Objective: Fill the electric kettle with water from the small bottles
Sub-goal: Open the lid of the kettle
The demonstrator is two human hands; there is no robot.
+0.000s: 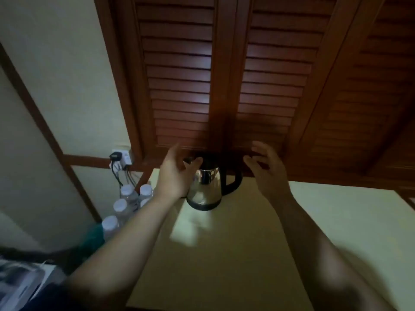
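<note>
I judge the task barely begun. The electric kettle [205,189] stands upright at the far edge of the tabletop [247,254], close against the louvred wooden doors [224,75], and its black lid looks closed, though that part sits in deep shadow and I can't be sure. The small bottles [125,205] are clustered off the tabletop's far left corner, just beside it, all with their white caps on; none is in hand, none looks opened. So everything that matters is left: open the lid, uncap a bottle, pour, repeat.

My left hand [177,173] is loosely spread, fingers curved, its thumb at or just short of the kettle's upper left shoulder; I can't tell whether it touches. My right hand [266,167] is also spread and empty, hovering near the kettle's right side, apart from the handle. Neither hand grips anything.

The kettle's long axis runs vertical, base flat on the tabletop, narrowing toward the lid. Its black loop handle [233,182] points to the right, toward my right hand, so I take the spout to face left, behind my left hand, where I can't see it. That suits me: the handle is within reach on the right and the bottles are on the left.

A wall socket [122,159] with plugs and trailing leads sits on the wall above the bottles.
</note>
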